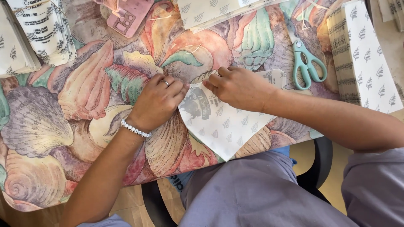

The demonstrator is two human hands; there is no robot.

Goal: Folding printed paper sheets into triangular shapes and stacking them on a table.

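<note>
A white paper sheet [227, 126] printed with small leaf marks and a dark emblem lies on the shell-patterned tablecloth [84, 96], one corner hanging over the near edge. My left hand [158, 101], with a ring and a bead bracelet, presses its fingertips on the sheet's upper left edge. My right hand [237, 86] rests on the sheet's top part, fingers curled and pinching the paper close to the left fingertips. The two hands nearly touch.
Teal scissors [308, 63] lie right of my right hand. Stacks of the same printed paper sit at the far right [366, 59], top middle [210, 12] and top left [29, 33]. A pink flat object [128, 14] lies at the top. My lap and a chair are below.
</note>
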